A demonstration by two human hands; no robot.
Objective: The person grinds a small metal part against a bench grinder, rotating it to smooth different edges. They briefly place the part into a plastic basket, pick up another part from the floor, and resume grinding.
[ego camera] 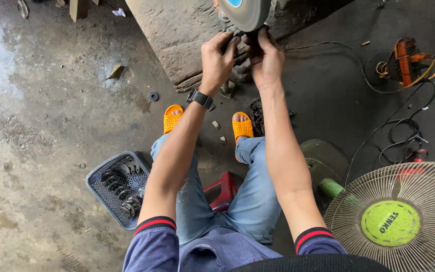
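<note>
Both my hands reach forward to a grey grinding wheel (246,12) at the top of the view. My left hand (217,60), with a black watch on its wrist, and my right hand (266,58) pinch a small dark metal piece (241,40) together, just below the wheel's rim. The piece is mostly hidden by my fingers. A few orange sparks show at the wheel's left edge. I sit on a low red stool (222,191), in jeans and orange sandals.
A grey basket (96,189) with several metal rings sits on the concrete floor at my left. A standing fan (393,216) with a green hub is at lower right. Black cables (399,131) and an orange tool (406,60) lie at right. A concrete block (177,35) carries the grinder.
</note>
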